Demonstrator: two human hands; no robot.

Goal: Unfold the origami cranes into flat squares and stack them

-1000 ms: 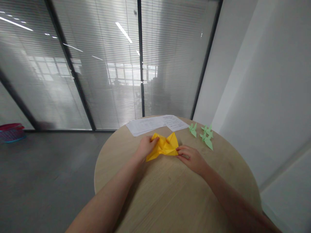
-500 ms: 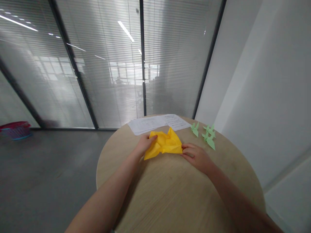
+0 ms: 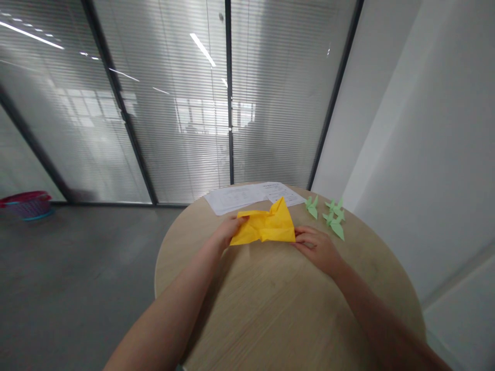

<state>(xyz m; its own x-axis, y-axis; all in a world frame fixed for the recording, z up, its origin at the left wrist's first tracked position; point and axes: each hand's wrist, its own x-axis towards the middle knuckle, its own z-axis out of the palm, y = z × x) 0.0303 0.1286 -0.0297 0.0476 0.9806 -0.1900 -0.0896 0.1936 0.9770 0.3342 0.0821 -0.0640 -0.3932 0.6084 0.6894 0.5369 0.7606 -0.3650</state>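
Observation:
A creased sheet of yellow paper (image 3: 268,226) is stretched between my two hands, just above the table. My left hand (image 3: 231,230) grips its left end, with the fingertips partly hidden by the paper. At the right edge, my right hand (image 3: 315,246) pinches the paper between thumb and fingers. The upper right corner of the sheet stands up in a folded peak. Close to my right hand lie several pale green folded paper cranes, one (image 3: 311,206) nearer the white sheets and another (image 3: 335,225) further right.
Printed white sheets (image 3: 235,198) lie at the far edge of the round wooden table (image 3: 266,304). Behind it stands a glass partition with blinds (image 3: 185,154); a white wall (image 3: 436,170) rises on the right. A pink and blue basket (image 3: 31,205) sits on the floor at far left.
The yellow paper has been drawn out wider and flatter, its lower left corner lifting. My right hand has shifted slightly right with its edge. Both hands keep hold.

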